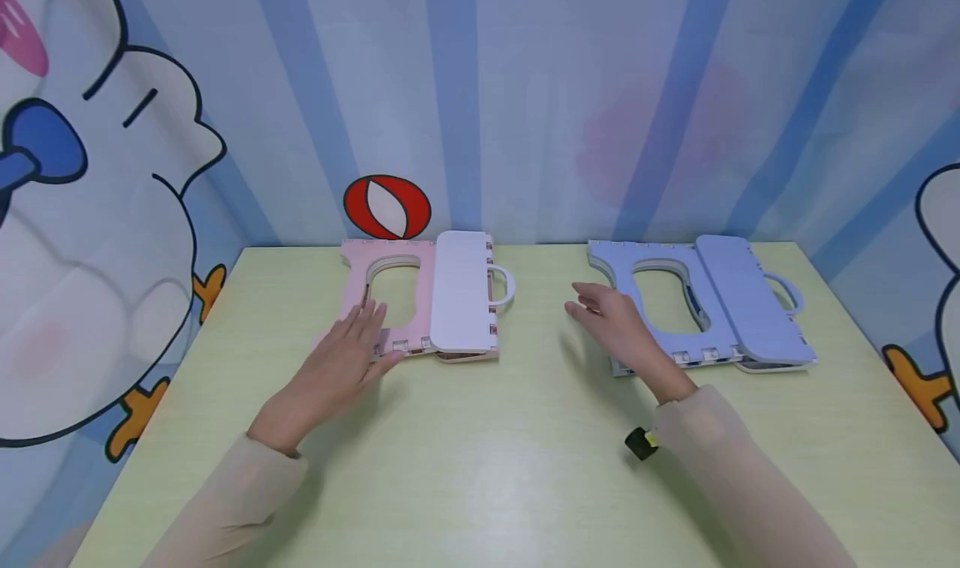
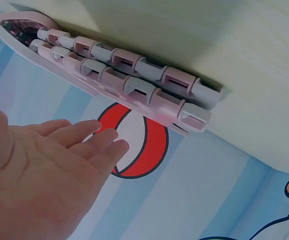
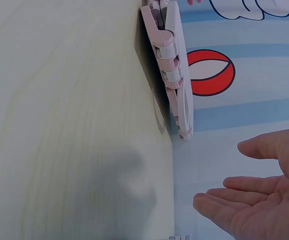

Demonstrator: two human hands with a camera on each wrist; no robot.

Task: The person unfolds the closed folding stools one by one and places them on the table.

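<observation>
A pink folding stool (image 1: 423, 326) with a white top panel and a white loop handle lies folded flat on the table, at centre left in the head view. My left hand (image 1: 337, 372) is over its near left corner, fingers straight and spread; whether they touch it I cannot tell. The left wrist view shows the hinged edge of the pink stool (image 2: 129, 82) beyond my open palm (image 2: 44, 175). A blue folding stool (image 1: 750, 301), also folded flat with a loop handle, lies to the right. Beside its left edge hovers my right hand (image 1: 618, 322), loosely bent and holding nothing.
Both stools lie near the far edge of the pale wooden table (image 1: 480, 468). Behind it hangs a blue striped backdrop (image 1: 525, 118) with cartoon figures and a red ball print (image 1: 360, 209). A small black device (image 1: 640, 443) sits at my right cuff.
</observation>
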